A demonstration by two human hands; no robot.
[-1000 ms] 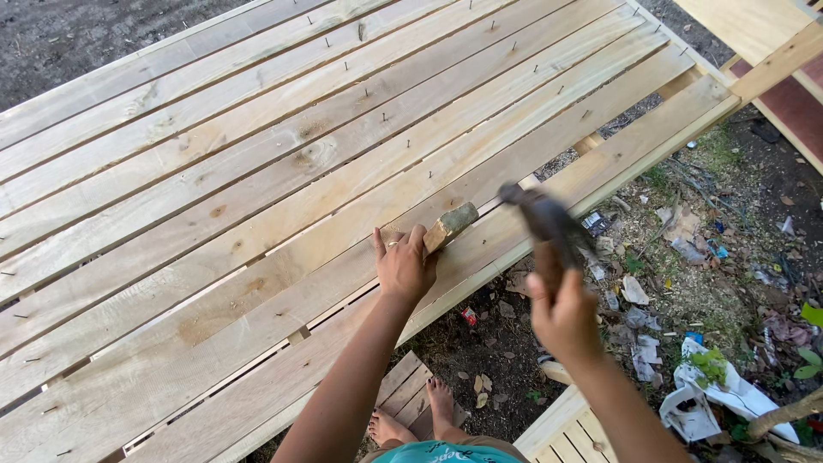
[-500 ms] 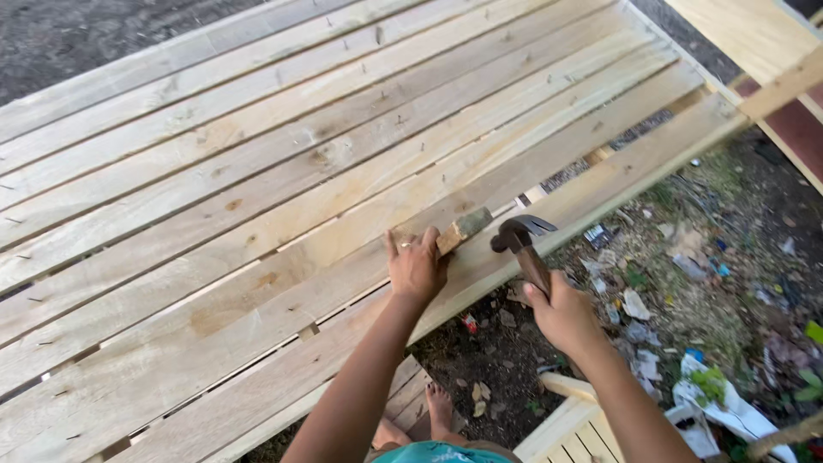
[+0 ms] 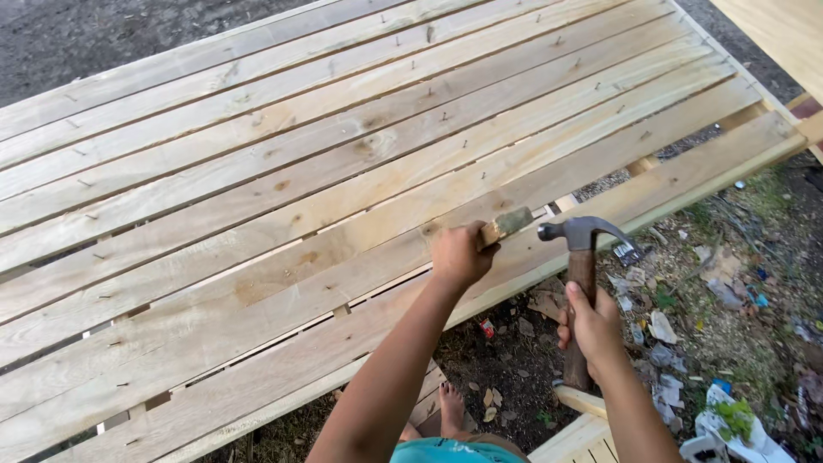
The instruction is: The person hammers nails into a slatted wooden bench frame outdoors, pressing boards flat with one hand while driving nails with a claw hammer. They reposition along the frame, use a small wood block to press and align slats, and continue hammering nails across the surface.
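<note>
I see my left hand (image 3: 459, 254) clenched on a short wooden block (image 3: 506, 225), pressed on the slatted wooden frame (image 3: 257, 214); my right hand (image 3: 591, 324) grips the hammer (image 3: 583, 249), its head just beside the block.

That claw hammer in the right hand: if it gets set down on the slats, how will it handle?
The hammer looks top-heavy: a steel head on a slim wooden handle, which the right hand grips low, so it would probably tip head-first. It is stiff. Laid flat on the slatted wooden frame, the claw and face should stop it rolling, though the gaps could catch it.
</note>
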